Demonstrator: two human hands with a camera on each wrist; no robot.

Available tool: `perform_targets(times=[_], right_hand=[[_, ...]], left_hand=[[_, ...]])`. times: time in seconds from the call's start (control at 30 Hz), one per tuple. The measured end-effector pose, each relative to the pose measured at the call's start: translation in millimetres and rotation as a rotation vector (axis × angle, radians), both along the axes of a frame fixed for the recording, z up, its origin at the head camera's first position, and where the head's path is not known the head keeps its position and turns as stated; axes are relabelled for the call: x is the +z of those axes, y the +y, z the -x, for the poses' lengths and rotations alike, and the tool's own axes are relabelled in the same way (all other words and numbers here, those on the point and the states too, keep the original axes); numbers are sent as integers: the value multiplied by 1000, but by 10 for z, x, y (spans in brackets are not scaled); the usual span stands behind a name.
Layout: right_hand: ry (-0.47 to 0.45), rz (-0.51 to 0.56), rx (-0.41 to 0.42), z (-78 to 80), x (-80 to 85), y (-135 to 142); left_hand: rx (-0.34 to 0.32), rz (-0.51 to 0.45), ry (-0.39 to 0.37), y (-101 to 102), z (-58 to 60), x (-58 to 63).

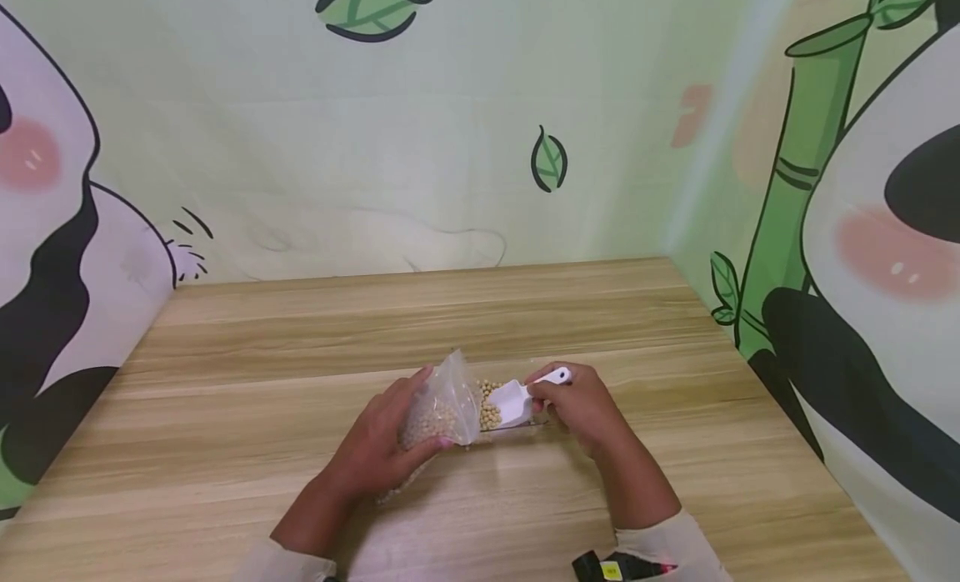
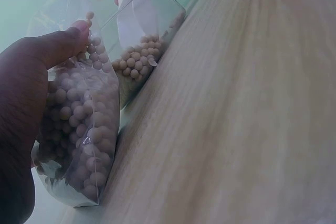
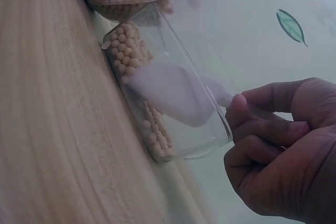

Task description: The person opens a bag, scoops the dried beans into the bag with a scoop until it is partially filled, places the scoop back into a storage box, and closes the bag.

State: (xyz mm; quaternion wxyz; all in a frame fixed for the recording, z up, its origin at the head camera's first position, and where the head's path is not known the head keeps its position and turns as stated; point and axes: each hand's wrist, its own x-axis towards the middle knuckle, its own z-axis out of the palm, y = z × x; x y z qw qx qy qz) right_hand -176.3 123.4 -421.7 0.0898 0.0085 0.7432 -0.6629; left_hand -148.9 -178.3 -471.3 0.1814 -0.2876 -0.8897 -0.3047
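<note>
My left hand grips a clear plastic bag, thumb on the near side. Round beige soybean-like balls fill the lower part of the bag. To its right a clear box-shaped container stands on the table, with a layer of the same balls at its bottom. My right hand pinches the handle of a white scoop. The scoop's blade reaches inside the container, its tip among the balls. The bag's open end leans toward the container's left side.
The wood-grain table spreads around both hands. A pale green wall cloth with leaf prints rises behind it. Printed pandas flank the table at left and right. A dark device with a yellow label sits at the right sleeve.
</note>
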Motion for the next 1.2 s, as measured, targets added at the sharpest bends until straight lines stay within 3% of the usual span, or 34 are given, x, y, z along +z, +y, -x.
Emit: perform_targets(times=[0.3, 0.8, 1.2], right_hand=[[-40, 22, 88, -4, -10, 16], [-37, -64, 185, -30, 12, 20], [-42, -108, 209, -22, -9, 36]], left_hand=[[6, -1, -9, -1, -9, -5], [5, 0, 1, -1, -6, 0], [-3, -7, 14, 1, -3, 0]])
